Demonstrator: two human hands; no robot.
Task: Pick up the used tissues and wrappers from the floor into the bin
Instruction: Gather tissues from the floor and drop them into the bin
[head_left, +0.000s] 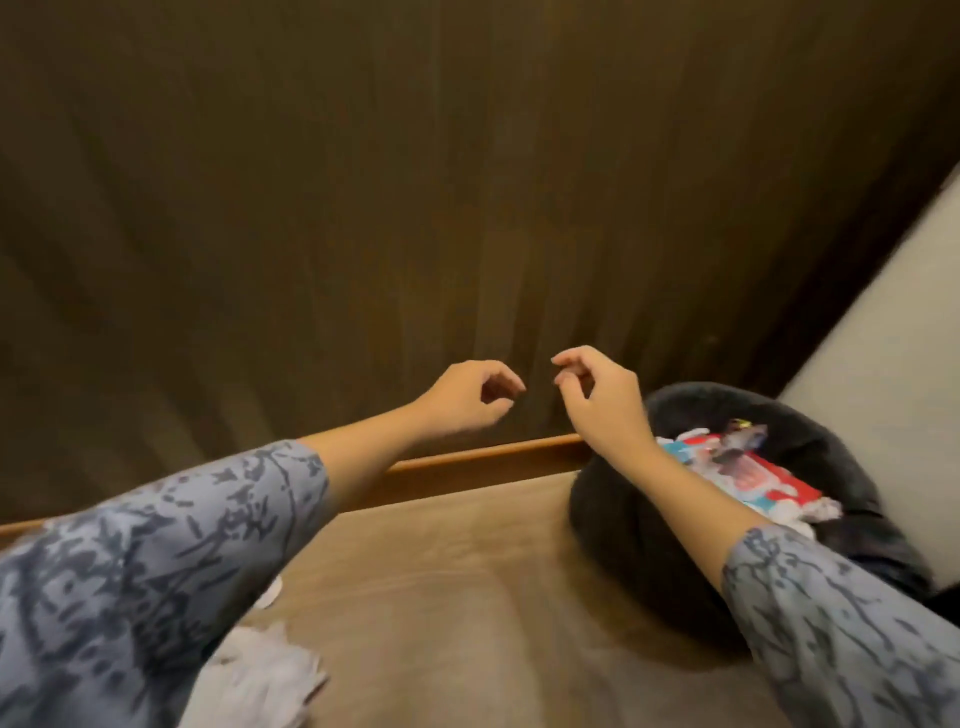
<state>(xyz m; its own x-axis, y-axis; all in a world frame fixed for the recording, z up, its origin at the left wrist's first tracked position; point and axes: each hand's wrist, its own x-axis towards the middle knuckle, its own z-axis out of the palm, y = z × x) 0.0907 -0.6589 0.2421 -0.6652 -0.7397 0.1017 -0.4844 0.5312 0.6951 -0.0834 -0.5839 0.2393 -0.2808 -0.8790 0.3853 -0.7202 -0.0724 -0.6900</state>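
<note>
Both arms reach forward in blue patterned sleeves. My left hand (467, 397) hangs in front of the dark wall, fingers curled loosely with nothing in them. My right hand (597, 395) is close beside it, just left of and above the bin, fingers bent and apart, also holding nothing. The black bin (613, 525) stands on the floor at the right and holds red, white and blue wrappers (748, 473). White crumpled tissues (260, 675) lie on the floor at the lower left, partly hidden by my left sleeve. A small white scrap (270, 592) lies just above them.
A dark brown wood-panelled wall (415, 182) fills the upper view, with a lighter wooden skirting board (483, 460) along its base. A pale wall or panel (883, 353) rises at the right behind the bin. The floor (467, 597) is brown.
</note>
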